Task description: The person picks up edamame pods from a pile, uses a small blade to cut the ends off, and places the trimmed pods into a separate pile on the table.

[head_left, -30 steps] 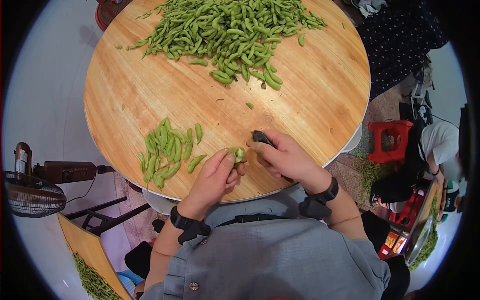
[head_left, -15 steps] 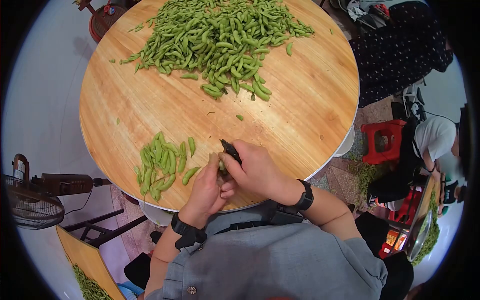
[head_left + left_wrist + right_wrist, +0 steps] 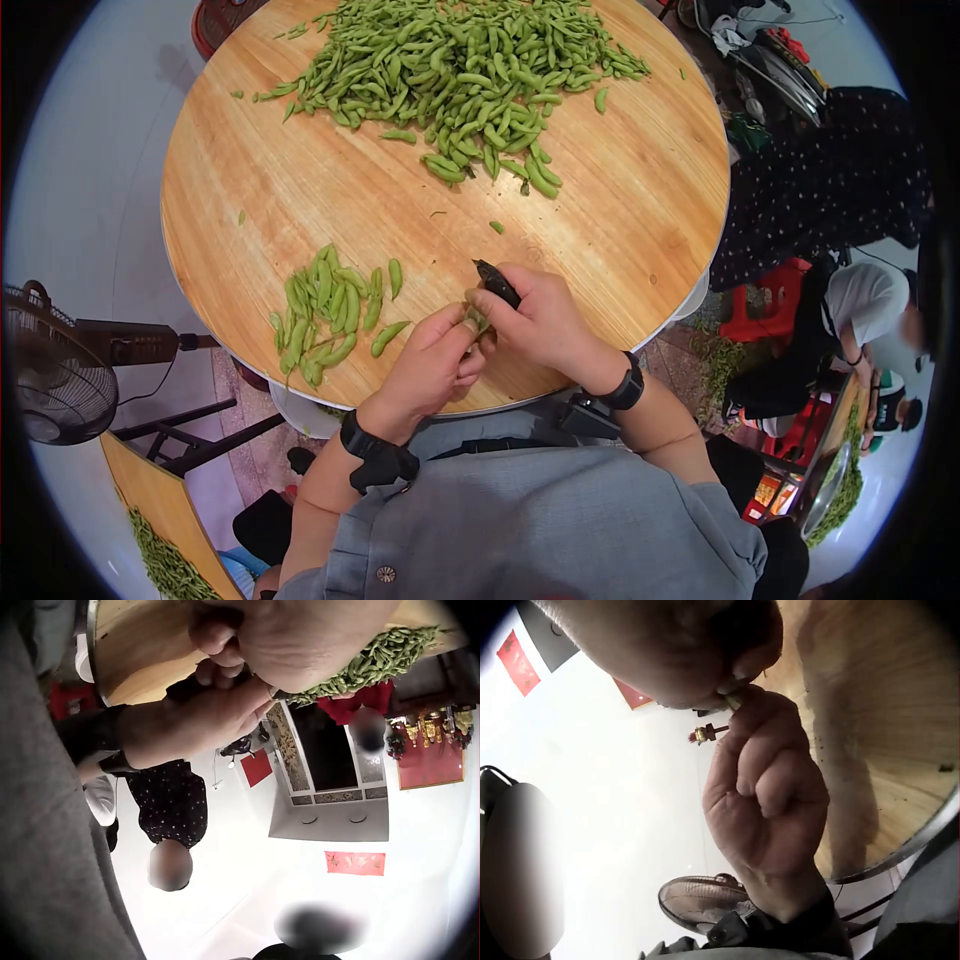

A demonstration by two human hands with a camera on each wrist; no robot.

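At the near edge of the round table, both hands meet. My left hand (image 3: pixel 425 365) pinches a green soybean pod (image 3: pixel 479 320) between thumb and finger; the fingers hide most of it. Against it, my right hand (image 3: pixel 548 322) grips a slim black tool (image 3: pixel 497 283) whose pointed end sticks out past the index finger; I cannot tell its exact kind. A sliver of the pod (image 3: pixel 732 700) shows between the fingertips in the right wrist view. Left of the hands lies a small pile of pods (image 3: pixel 325 300), with one loose pod (image 3: pixel 388 338) beside it.
A large heap of pods (image 3: pixel 430 75) covers the far side of the wooden table (image 3: pixel 620 200). A small pod piece (image 3: pixel 496 227) lies mid-table. A fan (image 3: pixel 60 375) stands at left. Right of the table are a red stool (image 3: pixel 745 318) and other people.
My right hand, apart from the left a second ago, has come left with the black tool to meet the pod at my left fingertips. The head view has shifted slightly; the piles look the same.
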